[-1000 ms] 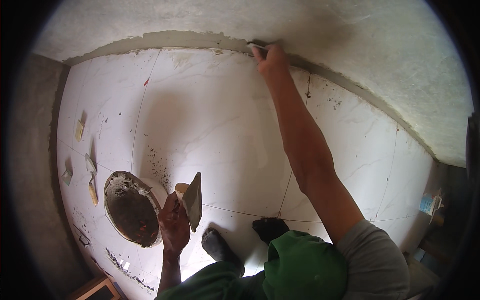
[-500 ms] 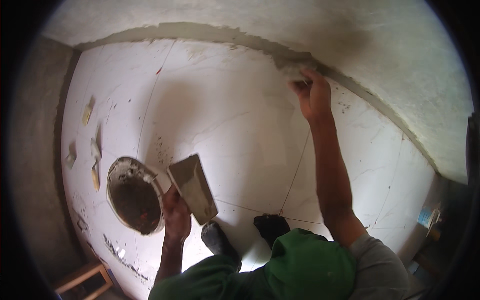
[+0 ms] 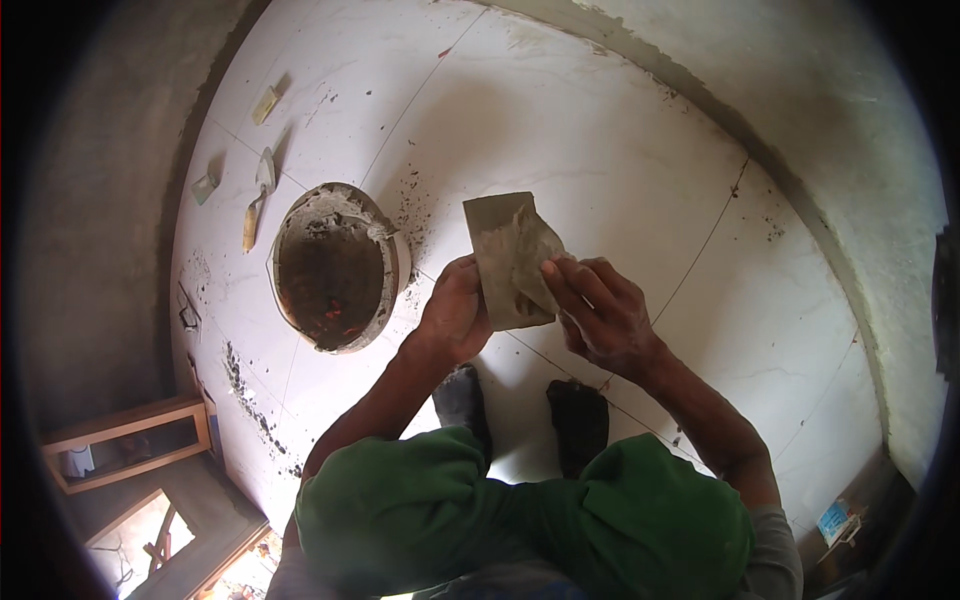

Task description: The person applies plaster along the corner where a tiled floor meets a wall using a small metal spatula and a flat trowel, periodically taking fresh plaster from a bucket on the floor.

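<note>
In my left hand (image 3: 458, 310) is a rectangular float (image 3: 490, 228), gripped from its left side, with grey mortar smeared over its face. My right hand (image 3: 605, 310) pinches a thin, flat, mortar-coated scraper (image 3: 538, 252) and lays it against the float's right half. Both hands are close together in front of my body. Left of them stands a round bucket (image 3: 402, 255) with mortar caked round its rim and dark wet mix inside. The fingers behind the float are hidden.
On the pale tiled floor at left lie a wooden-handled trowel (image 3: 266, 175), a small yellowish block (image 3: 265, 105) and a small scraper (image 3: 204, 188). A mortar strip (image 3: 745, 135) follows the wall's base. A wooden frame (image 3: 130, 420) stands lower left; dark crumbs (image 3: 240, 385) are scattered nearby.
My right hand has come back from the base of the wall to the float, bringing the scraper against it. The float has moved right, away from the bucket, and my view has shifted.
</note>
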`<state>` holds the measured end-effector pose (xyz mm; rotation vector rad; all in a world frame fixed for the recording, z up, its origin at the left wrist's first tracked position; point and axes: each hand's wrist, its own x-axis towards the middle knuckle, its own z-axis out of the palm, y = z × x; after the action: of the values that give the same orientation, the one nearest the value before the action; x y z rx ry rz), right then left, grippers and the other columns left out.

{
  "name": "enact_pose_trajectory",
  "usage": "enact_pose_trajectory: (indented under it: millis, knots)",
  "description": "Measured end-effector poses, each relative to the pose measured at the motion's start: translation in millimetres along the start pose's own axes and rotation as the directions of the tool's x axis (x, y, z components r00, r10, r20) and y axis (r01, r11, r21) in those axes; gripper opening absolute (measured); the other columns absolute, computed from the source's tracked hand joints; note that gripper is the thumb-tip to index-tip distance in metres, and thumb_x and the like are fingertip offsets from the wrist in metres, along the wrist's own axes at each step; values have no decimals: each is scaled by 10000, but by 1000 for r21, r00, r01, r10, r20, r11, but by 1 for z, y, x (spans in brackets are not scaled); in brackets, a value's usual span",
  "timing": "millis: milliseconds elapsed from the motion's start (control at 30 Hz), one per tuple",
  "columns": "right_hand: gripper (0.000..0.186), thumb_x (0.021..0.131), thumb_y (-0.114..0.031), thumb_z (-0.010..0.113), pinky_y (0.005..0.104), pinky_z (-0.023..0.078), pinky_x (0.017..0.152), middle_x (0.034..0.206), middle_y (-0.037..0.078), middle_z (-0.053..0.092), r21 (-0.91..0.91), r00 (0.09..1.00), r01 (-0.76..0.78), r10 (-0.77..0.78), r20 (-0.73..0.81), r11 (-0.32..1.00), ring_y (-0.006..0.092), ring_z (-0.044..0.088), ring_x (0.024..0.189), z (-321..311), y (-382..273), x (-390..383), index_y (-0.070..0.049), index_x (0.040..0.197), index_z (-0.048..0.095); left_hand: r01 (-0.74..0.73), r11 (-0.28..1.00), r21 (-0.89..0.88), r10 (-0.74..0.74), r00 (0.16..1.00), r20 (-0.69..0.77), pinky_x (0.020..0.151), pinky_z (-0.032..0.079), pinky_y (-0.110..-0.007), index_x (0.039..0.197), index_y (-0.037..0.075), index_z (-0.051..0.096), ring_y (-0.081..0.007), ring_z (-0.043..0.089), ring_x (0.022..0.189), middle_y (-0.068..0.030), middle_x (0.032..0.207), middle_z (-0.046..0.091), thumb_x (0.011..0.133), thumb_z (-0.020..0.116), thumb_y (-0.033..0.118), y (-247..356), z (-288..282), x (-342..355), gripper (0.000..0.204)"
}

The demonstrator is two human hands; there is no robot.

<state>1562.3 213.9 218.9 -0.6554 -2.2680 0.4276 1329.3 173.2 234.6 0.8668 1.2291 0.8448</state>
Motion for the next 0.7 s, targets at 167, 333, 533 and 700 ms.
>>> enact_pose_trajectory:
  millis: [167,333,533,700]
  knots:
    - [598,753,63,755,377,596,651,1170,160,634,-38,993,-118,118,7,992,288,634,840,-3,19,-20,83,1335,620,50,674,-737,28,995,93,1009,599,-443,1394,-18,568,-264,719,1134,-165,1250,704,1118,469,193,1,-9,1,361]
    - [359,834,87,704,349,561,622,1004,122,672,-17,891,-400,384,-243,916,268,627,748,-25,45,-16,31,1188,696,-111,762,-638,230,968,105,964,617,-421,1391,-22,574,-265,731,1108,-163,1207,724,1112,439,166,30,-24,-8,362]
    - [92,951,-44,696,415,488,600,842,169,633,76,648,-675,639,-414,734,340,604,651,-15,124,4,-8,894,633,92,874,-477,-123,992,-34,991,609,-398,1347,-65,599,-247,730,1113,-156,1230,722,1087,449,98,-11,-26,-12,342]
    - [136,928,-78,702,491,507,643,842,192,640,-89,726,-566,445,-524,819,424,643,725,25,228,61,-5,855,614,108,871,-479,-121,993,2,1041,590,-414,1370,-81,580,-253,715,1175,-165,1299,698,1055,463,64,-22,-50,-21,366]
